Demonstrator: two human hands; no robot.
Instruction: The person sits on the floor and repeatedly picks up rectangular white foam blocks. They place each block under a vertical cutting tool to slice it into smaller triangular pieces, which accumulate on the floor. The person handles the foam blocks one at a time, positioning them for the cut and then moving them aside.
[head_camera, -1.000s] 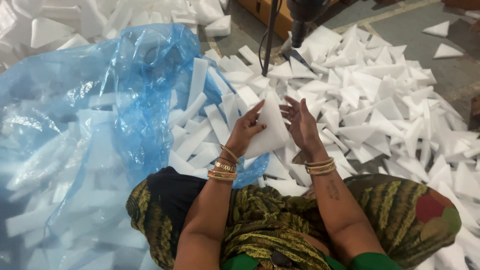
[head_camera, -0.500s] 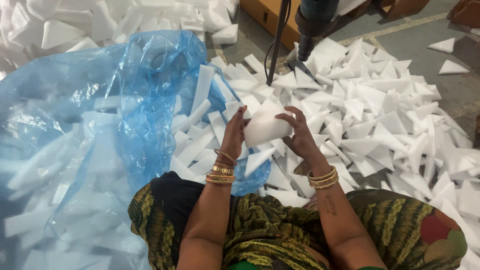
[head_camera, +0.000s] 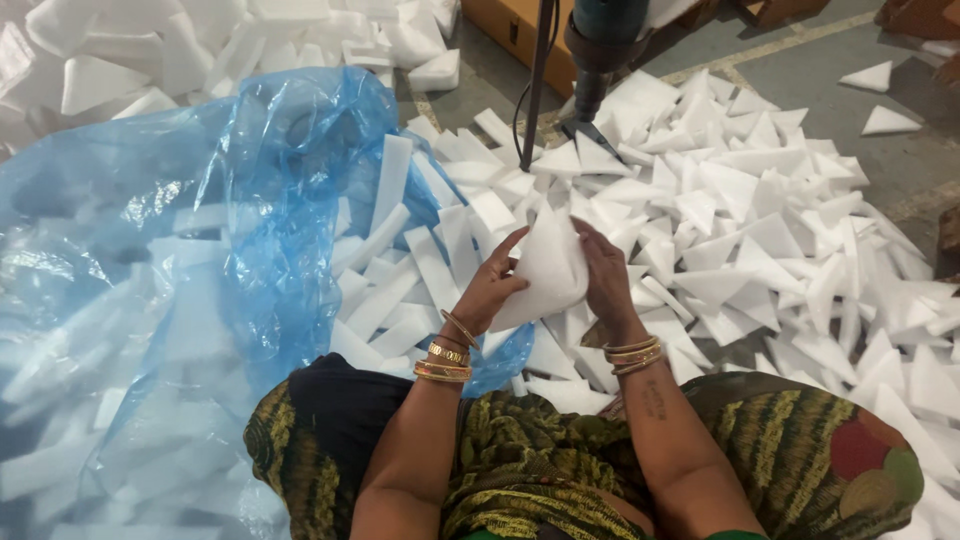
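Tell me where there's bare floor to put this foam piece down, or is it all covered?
Bare grey floor shows only at the top right, beyond the white foam triangles, with two stray triangles on it. Around both hands it is crowded: foam covers the floor, and the blue plastic bag of foam strips fills the left.

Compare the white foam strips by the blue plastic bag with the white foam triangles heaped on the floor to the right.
The long white foam strips are narrow and rectangular; the flat white foam triangles are wedge-shaped with pointed tips. The strips lie at and inside the mouth of the translucent blue plastic bag; the triangles spread loose over the grey floor. Both are white foam, piled untidily.
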